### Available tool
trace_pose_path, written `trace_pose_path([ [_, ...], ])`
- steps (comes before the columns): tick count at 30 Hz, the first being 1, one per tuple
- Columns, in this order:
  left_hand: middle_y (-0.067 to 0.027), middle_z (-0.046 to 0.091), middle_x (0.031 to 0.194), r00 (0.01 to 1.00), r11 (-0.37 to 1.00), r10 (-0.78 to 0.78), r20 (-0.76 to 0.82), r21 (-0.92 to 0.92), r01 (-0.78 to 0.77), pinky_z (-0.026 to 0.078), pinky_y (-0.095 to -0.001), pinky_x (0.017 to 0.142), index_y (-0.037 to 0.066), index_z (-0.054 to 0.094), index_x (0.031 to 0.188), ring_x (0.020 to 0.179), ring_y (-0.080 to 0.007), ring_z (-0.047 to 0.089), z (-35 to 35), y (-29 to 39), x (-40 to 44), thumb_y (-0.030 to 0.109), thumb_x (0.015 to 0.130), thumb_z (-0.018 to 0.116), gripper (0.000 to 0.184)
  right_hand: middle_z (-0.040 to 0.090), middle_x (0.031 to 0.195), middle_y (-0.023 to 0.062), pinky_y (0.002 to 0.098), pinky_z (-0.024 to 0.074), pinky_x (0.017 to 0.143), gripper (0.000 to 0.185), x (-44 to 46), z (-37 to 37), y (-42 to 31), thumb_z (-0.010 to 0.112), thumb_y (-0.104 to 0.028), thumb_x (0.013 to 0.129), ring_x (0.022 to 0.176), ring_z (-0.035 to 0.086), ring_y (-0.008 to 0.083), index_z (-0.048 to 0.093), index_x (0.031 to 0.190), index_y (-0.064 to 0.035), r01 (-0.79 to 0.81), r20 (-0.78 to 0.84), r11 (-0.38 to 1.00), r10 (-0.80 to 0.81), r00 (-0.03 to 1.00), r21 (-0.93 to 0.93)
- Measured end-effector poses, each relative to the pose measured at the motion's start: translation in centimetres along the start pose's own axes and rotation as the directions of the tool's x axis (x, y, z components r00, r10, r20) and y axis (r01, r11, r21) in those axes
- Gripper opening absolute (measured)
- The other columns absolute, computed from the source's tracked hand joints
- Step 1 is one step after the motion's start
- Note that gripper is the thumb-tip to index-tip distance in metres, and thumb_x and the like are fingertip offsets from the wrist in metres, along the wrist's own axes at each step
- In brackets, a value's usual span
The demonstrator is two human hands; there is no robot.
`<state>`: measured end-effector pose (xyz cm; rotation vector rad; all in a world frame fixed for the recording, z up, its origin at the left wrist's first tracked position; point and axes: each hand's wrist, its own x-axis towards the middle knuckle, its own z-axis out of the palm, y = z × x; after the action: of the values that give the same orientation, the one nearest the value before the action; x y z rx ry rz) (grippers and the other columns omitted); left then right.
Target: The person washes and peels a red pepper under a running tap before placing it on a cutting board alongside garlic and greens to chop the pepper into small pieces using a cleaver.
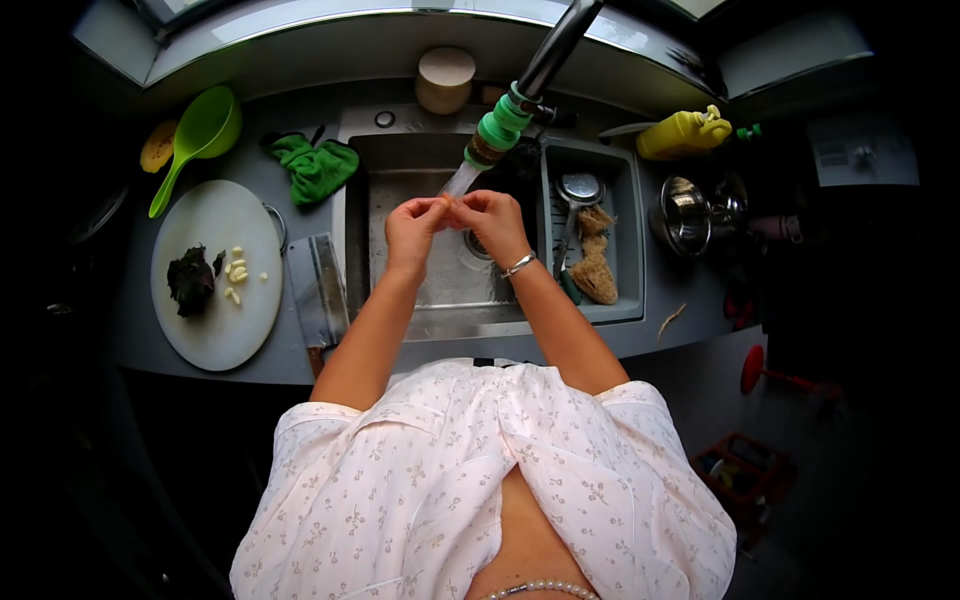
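Over the steel sink (395, 185), my left hand (412, 232) and my right hand (492, 222) meet at the fingertips. Both are closed in a pinch, and whatever lies between them is too small or hidden to make out. Water runs from the tap's green nozzle (503, 122) onto the fingertips. A bracelet circles my right wrist. To the left, a white cutting board (215, 335) bears dark purple leaves (190, 282) and several peeled garlic cloves (237, 271). A cleaver (318, 285) lies between the board and the sink.
A green cloth (318, 168) and a green ladle-like scoop (208, 125) lie at the left. Right of the sink, a grey side basin (625, 220) holds a strainer (580, 187) and brown scrubbing pads (595, 275). Beyond are a yellow bottle (682, 135) and steel bowls (684, 217).
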<state>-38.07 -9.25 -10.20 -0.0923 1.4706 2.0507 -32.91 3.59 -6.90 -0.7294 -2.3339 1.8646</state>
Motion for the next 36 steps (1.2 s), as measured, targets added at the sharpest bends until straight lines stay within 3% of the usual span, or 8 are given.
trace_pose_path([
  [2,-0.0076,0.067,0.083,0.988,0.988,0.149,-0.05,0.055,-0.146,0.052,-0.0251,0.071,-0.001,0.066,0.089,0.072,-0.0152,0.065,0.6,-0.5,0.2,0.013,0.087,0.063,0.013,0.068,0.068,0.0084,0.0267,0.0482,0.054,0.026,0.1,0.1,0.1,0.069,-0.026,0.078,0.061,0.066,0.0162,0.068,0.079,-0.0006,0.095,-0.033,0.985,-0.101,0.994,-0.146],
  [4,-0.0075,0.067,0.083,0.984,0.985,0.172,-0.049,0.029,-0.17,0.053,-0.0254,0.071,-0.001,0.065,0.089,0.072,-0.0151,0.065,1.0,-0.5,0.2,0.012,0.086,0.063,0.013,0.067,0.069,0.0111,0.0288,0.0494,0.057,0.026,-0.5,0.1,-1.3,0.069,-0.027,0.076,0.061,0.067,0.0182,0.069,0.08,-0.0012,0.121,-0.103,0.878,-0.189,0.977,-0.462],
  [5,-0.0073,0.067,0.082,0.98,0.981,0.195,-0.05,0.002,-0.195,0.053,-0.0257,0.07,-0.001,0.065,0.089,0.071,-0.015,0.065,1.1,-0.4,0.2,0.011,0.086,0.063,0.013,0.067,0.069,0.0111,0.0288,0.0494,0.057,0.026,-0.4,0.1,-1.1,0.069,-0.027,0.076,0.061,0.067,0.0182,0.069,0.08,-0.0012,0.121,-0.104,0.878,-0.189,0.976,-0.463],
  [11,-0.0073,0.067,0.081,1.0,0.998,-0.015,-0.001,-0.064,0.015,0.054,-0.0249,0.067,0.0,0.064,0.09,0.068,-0.0149,0.065,0.8,0.4,-0.1,0.012,0.087,0.062,0.013,0.066,0.065,0.0106,0.027,0.0489,0.053,0.023,0.0,0.2,0.2,0.067,-0.022,0.078,0.06,0.066,0.0157,0.067,0.078,0.0013,0.094,-0.084,0.983,-0.108,0.991,-0.156],
  [13,-0.0072,0.067,0.081,0.999,0.995,-0.04,0.012,-0.092,0.041,0.054,-0.0246,0.067,0.0,0.064,0.09,0.068,-0.0146,0.065,0.4,0.1,0.0,0.013,0.087,0.062,0.013,0.066,0.065,0.0057,0.0228,0.0477,0.051,0.02,-0.2,0.1,-0.3,0.065,-0.019,0.081,0.06,0.064,0.011,0.068,0.079,0.0008,-0.054,-0.054,0.995,0.059,0.997,0.084],
  [16,-0.007,0.067,0.081,0.997,0.986,-0.081,0.02,-0.144,0.083,0.054,-0.0248,0.067,0.001,0.064,0.092,0.07,-0.0142,0.066,0.1,0.3,0.2,0.015,0.087,0.062,0.015,0.065,0.07,-0.0005,0.0159,0.0415,0.048,0.019,0.0,-0.1,0.2,0.062,-0.02,0.086,0.06,0.06,0.0051,0.068,0.084,-0.0025,-0.107,0.008,0.972,0.108,0.994,0.211],
  [23,-0.0072,0.067,0.09,0.992,0.977,-0.081,0.098,-0.19,0.099,0.054,-0.0263,0.072,0.002,0.061,0.101,0.08,-0.0156,0.067,0.3,0.7,-0.2,0.012,0.086,0.064,0.018,0.066,0.074,0.0003,0.0155,0.0367,0.046,0.02,-0.4,-0.1,-0.6,0.063,-0.023,0.087,0.059,0.057,0.0034,0.067,0.086,-0.0031,-0.029,0.018,0.964,0.026,1.0,0.266],
  [36,-0.0081,0.065,0.095,0.967,0.909,-0.15,0.205,-0.356,0.217,0.052,-0.027,0.078,0.001,0.058,0.107,0.086,-0.0155,0.064,-0.5,0.3,-0.6,0.009,0.086,0.062,0.024,0.062,0.074,-0.0023,0.0157,0.0371,0.049,0.016,-0.2,-0.2,0.9,0.059,-0.021,0.088,0.061,0.055,0.004,0.064,0.086,-0.0063,-0.284,0.192,0.808,0.214,0.958,0.516],
])
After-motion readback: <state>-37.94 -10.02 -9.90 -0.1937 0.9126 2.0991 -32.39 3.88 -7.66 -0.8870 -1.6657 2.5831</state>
